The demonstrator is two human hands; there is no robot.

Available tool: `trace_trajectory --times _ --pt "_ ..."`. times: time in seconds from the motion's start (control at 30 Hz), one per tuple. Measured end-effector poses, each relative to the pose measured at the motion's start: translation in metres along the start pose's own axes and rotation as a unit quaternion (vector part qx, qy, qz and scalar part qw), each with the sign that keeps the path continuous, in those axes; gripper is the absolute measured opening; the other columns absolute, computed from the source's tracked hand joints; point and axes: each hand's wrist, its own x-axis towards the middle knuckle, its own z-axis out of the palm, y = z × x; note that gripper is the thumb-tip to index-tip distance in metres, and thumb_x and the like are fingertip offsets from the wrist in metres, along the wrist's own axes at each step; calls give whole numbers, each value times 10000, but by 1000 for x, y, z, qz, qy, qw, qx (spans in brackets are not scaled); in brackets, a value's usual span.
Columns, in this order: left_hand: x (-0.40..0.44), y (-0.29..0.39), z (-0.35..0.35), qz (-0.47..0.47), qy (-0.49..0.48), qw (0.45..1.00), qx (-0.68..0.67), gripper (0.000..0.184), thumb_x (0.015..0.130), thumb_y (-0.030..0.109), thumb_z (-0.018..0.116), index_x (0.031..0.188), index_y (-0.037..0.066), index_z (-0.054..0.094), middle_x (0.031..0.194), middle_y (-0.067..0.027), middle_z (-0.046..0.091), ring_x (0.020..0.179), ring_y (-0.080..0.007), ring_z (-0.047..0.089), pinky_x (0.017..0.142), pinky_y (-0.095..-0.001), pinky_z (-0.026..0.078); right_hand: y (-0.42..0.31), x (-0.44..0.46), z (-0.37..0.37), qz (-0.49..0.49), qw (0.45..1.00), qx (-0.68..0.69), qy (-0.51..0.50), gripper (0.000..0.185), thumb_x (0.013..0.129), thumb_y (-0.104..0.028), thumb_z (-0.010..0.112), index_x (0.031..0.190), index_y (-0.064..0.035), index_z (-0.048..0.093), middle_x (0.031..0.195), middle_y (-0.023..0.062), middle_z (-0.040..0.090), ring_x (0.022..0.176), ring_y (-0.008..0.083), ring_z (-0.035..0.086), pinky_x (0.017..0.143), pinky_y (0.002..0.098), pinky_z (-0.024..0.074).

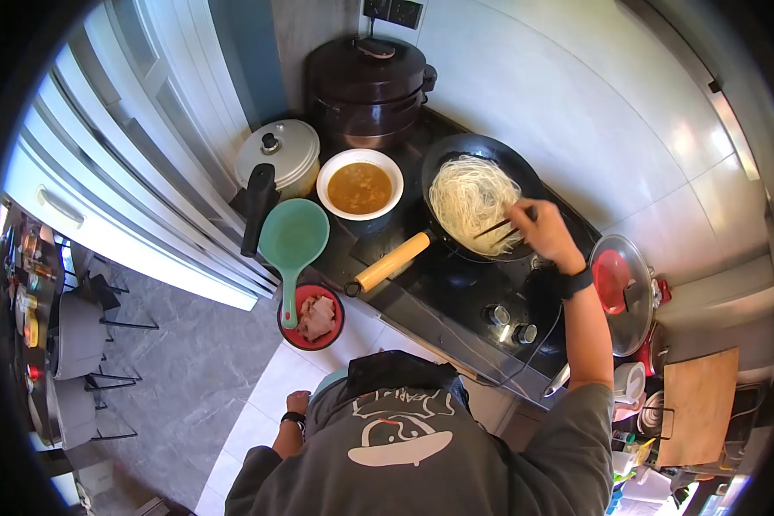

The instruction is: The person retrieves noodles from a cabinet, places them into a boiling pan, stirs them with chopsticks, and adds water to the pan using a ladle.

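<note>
My right hand (537,230) is closed around dark chopsticks (496,227), over the right side of a black wok (531,179). The chopstick tips reach into a heap of pale noodles (469,199) in the wok. From the wok a wooden handle (393,261) points down and left. My left hand (297,402) hangs low beside my body, away from the stove; its fingers look curled, but they are too small to make out clearly. Left of the wok stands a white bowl (360,184) of brown broth.
A green ladle (294,234) lies above a red bowl (320,316) of raw meat. Behind are a lidded pot (277,156) and a dark steamer (368,90). A glass lid (621,292) and cutting board (699,404) stand right. Stove knobs (512,324) are in front.
</note>
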Motion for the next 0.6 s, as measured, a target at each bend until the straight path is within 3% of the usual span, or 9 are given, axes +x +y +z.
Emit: trace_trajectory --times 0.03,0.1,0.17,0.23,0.3,0.4,0.47,0.5,0.6 --pt "1 -8 10 0 0 1000 0 262 774 218 463 883 118 680 910 -156 636 849 -293 616 768 -378 486 -7 5 -4 62 996 49 35 308 855 -246 547 743 35 605 520 110 519 471 132 479 483 290 393" --pt "5 -22 28 -4 -23 999 39 280 752 365 511 876 171 670 858 -72 655 830 -248 624 698 -387 503 7 22 -3 15 991 56 125 306 858 -242 548 742 35 608 519 101 528 461 116 470 467 279 388" --pt "2 -11 13 -20 -39 999 21 276 760 319 488 862 143 675 888 -105 645 837 -268 617 736 -382 490 33 35 15 43 988 49 142 278 849 -237 567 783 27 623 581 122 565 510 132 506 507 277 410" --pt "0 -8 8 -35 -56 998 3 278 768 272 465 849 116 681 919 -138 635 845 -287 610 775 -377 477 58 38 38 -53 984 58 162 249 837 -230 588 836 16 631 666 138 597 576 169 540 573 287 436" --pt "2 -10 11 -105 16 986 -125 293 773 284 447 839 122 682 911 -127 639 869 -279 604 797 -372 466 57 21 44 -110 989 18 102 239 826 -220 601 879 12 629 735 152 613 653 235 577 637 307 455" --pt "3 -11 13 -72 45 987 -136 278 767 277 461 845 131 685 884 -125 644 876 -276 603 806 -366 462 3 1 10 -70 997 6 -12 226 832 -199 594 861 23 624 715 141 609 637 203 585 624 291 457" --pt "0 -9 9 -61 25 992 -107 274 763 278 469 849 133 685 886 -125 644 885 -274 601 810 -366 459 -12 -1 -7 88 992 58 -66 215 841 -169 580 844 43 614 701 117 605 620 151 587 597 273 456" --pt "1 -7 7 -47 7 996 -78 271 759 279 476 853 136 686 887 -125 643 893 -272 599 814 -367 456 -11 2 -4 88 992 58 -66 215 841 -169 580 844 43 614 701 117 605 620 151 587 597 273 456" --pt "2 2 1 3 -28 1000 8 245 754 249 488 846 142 687 897 -129 641 870 -267 608 784 -371 470 18 26 26 -53 975 205 69 206 826 -149 586 855 53 610 652 99 601 595 129 599 559 259 463"
